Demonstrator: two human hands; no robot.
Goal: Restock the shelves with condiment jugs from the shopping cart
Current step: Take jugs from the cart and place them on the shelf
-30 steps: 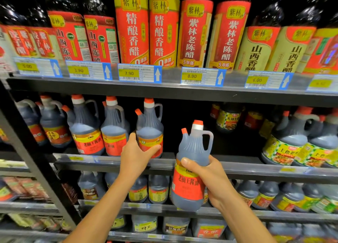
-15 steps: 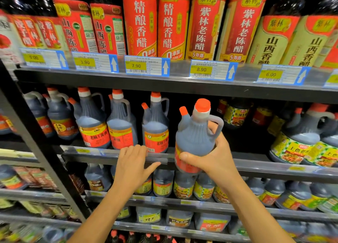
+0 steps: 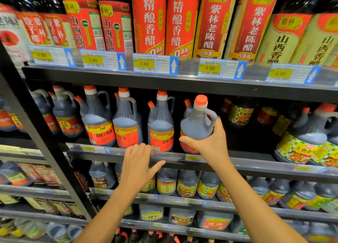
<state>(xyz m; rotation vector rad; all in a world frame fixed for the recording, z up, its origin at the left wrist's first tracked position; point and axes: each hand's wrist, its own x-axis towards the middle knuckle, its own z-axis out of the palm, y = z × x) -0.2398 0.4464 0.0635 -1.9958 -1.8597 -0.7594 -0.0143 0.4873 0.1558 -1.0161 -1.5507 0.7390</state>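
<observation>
One dark jug [image 3: 196,125] with an orange cap is held by the right hand [image 3: 210,144] in the opening of the middle shelf [image 3: 247,163], at the right end of a row and just beside its last jug. The thumb is laid across the lower front of the jug and the fingers are curled round its back, where they are hidden. Its label is largely covered by the hand, and whether its base is down on the shelf cannot be told.

Three red-labelled jugs [image 3: 127,127] are counted in the front row to its left; "老抽王酱油" is read on the first. More jugs farther left are cut by the upright post.

The left hand [image 3: 139,162] is rested on the shelf's front rail, its fingers [image 3: 136,149] straight and close together, the thumb spread aside, nothing held.

Five price tags [image 3: 154,64] are seen on the upper shelf: 5.00, 3.90, 7.90, 8.90, 6.00. Above them, two tall bottles [image 3: 150,21] are marked "精酿香醋" and two "紫林老陈醋 5年陈". A small tag [image 3: 192,158] under the held jug reads 6.00. The lower shelves are blurred.
</observation>
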